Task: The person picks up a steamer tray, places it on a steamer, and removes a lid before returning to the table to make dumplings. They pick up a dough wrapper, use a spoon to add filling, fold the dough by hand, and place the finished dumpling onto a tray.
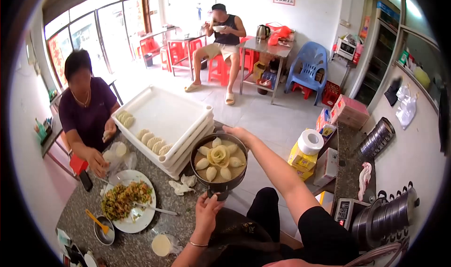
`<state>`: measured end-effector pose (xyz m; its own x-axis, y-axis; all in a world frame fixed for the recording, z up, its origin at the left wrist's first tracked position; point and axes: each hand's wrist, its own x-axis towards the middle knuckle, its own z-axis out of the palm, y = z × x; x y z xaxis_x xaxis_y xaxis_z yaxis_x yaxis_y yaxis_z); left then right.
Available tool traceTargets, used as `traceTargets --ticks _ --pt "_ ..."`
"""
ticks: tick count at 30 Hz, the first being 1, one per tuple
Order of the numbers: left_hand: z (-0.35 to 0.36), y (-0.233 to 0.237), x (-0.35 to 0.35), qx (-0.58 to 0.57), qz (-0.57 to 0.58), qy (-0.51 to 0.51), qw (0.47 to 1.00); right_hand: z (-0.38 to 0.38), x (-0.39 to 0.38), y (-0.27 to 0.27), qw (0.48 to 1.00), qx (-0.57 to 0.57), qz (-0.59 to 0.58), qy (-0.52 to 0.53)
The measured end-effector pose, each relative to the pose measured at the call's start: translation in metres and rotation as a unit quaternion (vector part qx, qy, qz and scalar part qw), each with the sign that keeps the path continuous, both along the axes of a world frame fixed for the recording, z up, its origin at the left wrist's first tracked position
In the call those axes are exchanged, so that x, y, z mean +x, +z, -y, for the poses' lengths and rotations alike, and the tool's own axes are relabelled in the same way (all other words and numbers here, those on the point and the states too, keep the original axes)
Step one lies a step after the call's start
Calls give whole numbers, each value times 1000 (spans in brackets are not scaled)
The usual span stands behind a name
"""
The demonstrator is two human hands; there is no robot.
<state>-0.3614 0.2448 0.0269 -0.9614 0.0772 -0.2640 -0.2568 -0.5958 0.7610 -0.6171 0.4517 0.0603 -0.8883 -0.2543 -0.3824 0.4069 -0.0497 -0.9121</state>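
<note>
A round dark steamer pan [220, 184] with a lined base is held between my two hands, over the edge of the speckled counter. Inside it, several pale dumplings [202, 163] ring a flower-shaped dough piece [219, 156]. My left hand [207, 210] grips the pan's near side, at its dark handle, with fingers wrapped round. At the pan's far right rim is my right hand [238, 134], its fingers pressed on the edge and partly hidden behind it. Left of the pan, crumpled white cloths or wrappers [182, 185] lie on the counter.
Stacked white trays [164, 114] with dumplings stand beyond the pan. A plate of filling [141, 220], a small bowl [104, 237] and dough rounds [161, 245] lie left. A co-worker [88, 107] handles dough there. Another person [225, 37] sits behind. Boxes [300, 159] stand right.
</note>
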Motion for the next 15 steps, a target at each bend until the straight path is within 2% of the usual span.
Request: traceTargets --ticks 2,4,5,9,12,15 --pt "4 -7 1 10 2 -1 1000 -11 -6 -22 999 15 -12 -33" --pt "5 1 6 -11 -13 -17 1000 -28 -12 -57 988 95 -100 -63" --pt "6 -1 10 -12 -13 -31 999 -37 -4 -67 989 92 -97 -67" --pt "1 4 22 -32 -9 -71 997 -69 43 -56 978 86 -131 -138" --pt "-10 12 34 -43 -24 -113 992 -103 91 -41 975 100 -105 -167" --pt "-26 15 46 -52 -21 -145 988 -127 148 -18 967 40 -126 -218"
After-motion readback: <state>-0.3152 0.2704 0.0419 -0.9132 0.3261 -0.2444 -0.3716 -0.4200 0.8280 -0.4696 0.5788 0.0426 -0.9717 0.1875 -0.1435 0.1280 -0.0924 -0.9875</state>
